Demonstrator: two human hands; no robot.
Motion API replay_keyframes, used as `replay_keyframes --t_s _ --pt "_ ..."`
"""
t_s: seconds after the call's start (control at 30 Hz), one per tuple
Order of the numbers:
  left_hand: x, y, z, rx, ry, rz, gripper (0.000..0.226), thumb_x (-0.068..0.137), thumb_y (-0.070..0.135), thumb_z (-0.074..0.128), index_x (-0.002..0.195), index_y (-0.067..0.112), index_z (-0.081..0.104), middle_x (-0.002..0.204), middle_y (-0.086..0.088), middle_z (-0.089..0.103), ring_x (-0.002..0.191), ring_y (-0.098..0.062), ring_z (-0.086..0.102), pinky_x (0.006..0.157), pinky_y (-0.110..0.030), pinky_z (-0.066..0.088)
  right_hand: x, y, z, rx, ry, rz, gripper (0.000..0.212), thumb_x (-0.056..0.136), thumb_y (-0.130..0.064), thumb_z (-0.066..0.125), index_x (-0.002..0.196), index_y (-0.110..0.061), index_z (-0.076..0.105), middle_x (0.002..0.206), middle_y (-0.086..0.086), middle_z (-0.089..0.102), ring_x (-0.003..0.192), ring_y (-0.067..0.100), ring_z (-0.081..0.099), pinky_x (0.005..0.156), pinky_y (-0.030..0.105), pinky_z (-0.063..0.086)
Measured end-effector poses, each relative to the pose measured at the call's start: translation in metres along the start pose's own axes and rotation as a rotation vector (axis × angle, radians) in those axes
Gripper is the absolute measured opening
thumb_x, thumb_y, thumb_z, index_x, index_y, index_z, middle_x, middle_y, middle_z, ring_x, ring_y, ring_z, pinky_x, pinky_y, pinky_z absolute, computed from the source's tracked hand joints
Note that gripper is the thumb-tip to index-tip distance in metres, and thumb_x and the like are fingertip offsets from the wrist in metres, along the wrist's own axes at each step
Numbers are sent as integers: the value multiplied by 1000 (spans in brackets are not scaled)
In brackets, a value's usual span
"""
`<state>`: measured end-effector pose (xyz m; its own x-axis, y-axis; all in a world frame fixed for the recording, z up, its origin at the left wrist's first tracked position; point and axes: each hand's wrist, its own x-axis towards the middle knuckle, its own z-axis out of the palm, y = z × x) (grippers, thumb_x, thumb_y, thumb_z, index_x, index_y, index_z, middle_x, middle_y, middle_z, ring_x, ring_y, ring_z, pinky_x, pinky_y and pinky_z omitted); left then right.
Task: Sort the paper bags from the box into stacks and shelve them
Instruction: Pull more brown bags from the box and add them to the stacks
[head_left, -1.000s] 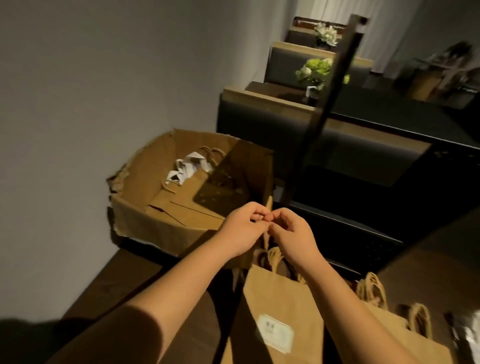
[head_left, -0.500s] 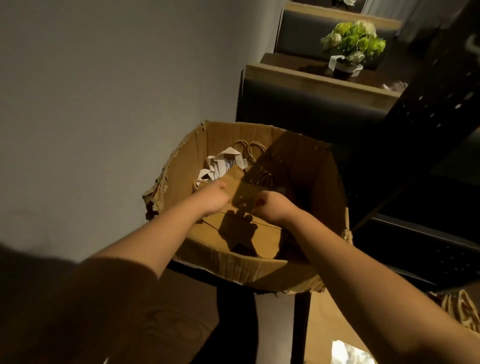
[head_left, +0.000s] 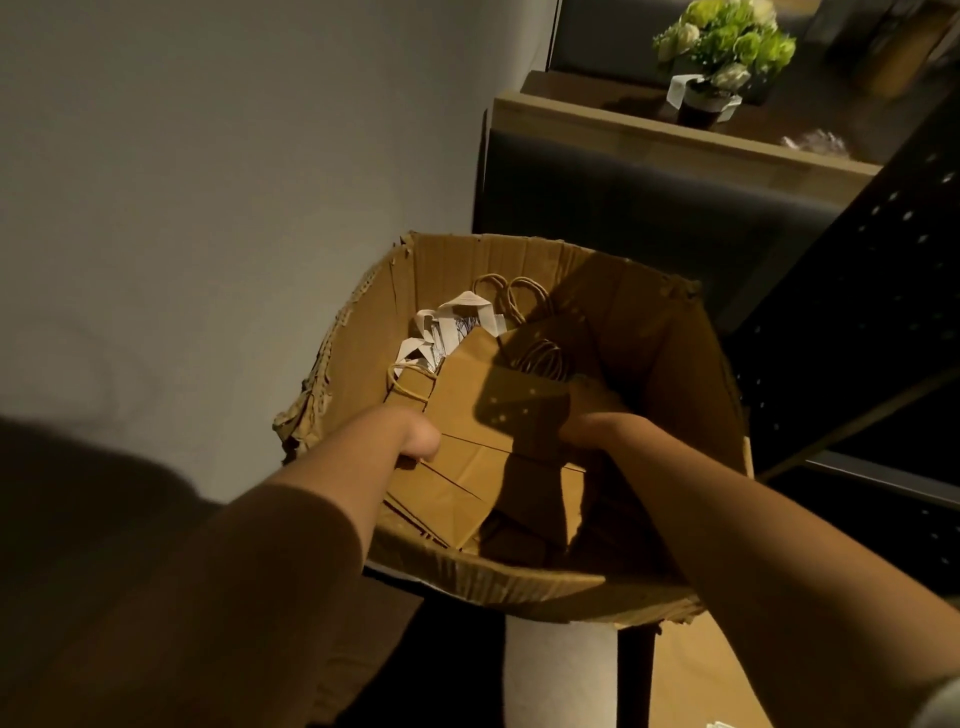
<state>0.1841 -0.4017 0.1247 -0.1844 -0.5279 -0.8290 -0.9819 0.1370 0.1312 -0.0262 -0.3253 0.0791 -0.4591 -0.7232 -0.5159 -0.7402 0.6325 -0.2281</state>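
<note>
A torn cardboard box (head_left: 670, 364) stands against the wall and holds several flat brown paper bags with twisted handles. Both my hands reach down into it. My left hand (head_left: 413, 436) grips the left edge of the top brown paper bag (head_left: 483, 400), its fingers hidden under the paper. My right hand (head_left: 597, 434) holds the same bag's right edge, in deep shadow. White paper bags (head_left: 447, 330) lie at the box's back left, beside brown handles (head_left: 511, 296).
A grey wall (head_left: 208, 208) is on the left. A black perforated shelf frame (head_left: 883, 291) rises on the right. Behind the box are a dark seat back (head_left: 623, 197) and a potted green flower (head_left: 722, 57) on a wooden ledge. Another brown bag (head_left: 701, 675) lies below.
My hands left the bags in front of me and reached into the box, and now they grip the top brown bag at both edges. The view has tipped down over the box.
</note>
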Motion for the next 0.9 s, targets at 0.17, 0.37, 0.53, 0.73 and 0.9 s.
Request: replay_keyframes --t_s 0.17,0.37,0.53,0.73,0.9 --pt "18 -5 2 1 -68 -4 18 101 20 42 90 7 49 78 -5 42 62 -14 38 57 -24 38 17 7 6 104 -42 -22 98 72 -39 81 149 -22 23 154 7 25 142 35 23 112 52 29" --pt "32 -7 -2 -205 -51 -45 32 97 30 56 124 14 51 82 -3 50 63 -10 45 46 -17 43 27 20 15 145 -108 -36 108 64 -49 84 150 -27 22 154 6 30 140 34 29 113 51 30" --pt "42 -7 -6 -316 97 7 64 88 33 68 141 8 42 136 -15 50 120 -31 52 101 -39 46 25 21 16 208 -241 27 101 60 -48 86 144 -23 36 146 4 42 133 30 41 111 43 37" --pt "41 -21 -9 -350 87 -52 67 84 41 71 135 7 44 111 -11 55 72 -14 43 54 -21 37 20 17 8 302 -272 98 94 61 -43 88 139 -15 44 137 9 50 122 30 52 101 40 46" --pt "34 -21 -10 -309 105 25 83 80 29 78 147 15 30 125 -13 51 98 -24 55 73 -31 50 4 19 -20 326 -298 93 56 80 -35 76 126 -10 57 122 7 60 102 25 59 73 29 46"
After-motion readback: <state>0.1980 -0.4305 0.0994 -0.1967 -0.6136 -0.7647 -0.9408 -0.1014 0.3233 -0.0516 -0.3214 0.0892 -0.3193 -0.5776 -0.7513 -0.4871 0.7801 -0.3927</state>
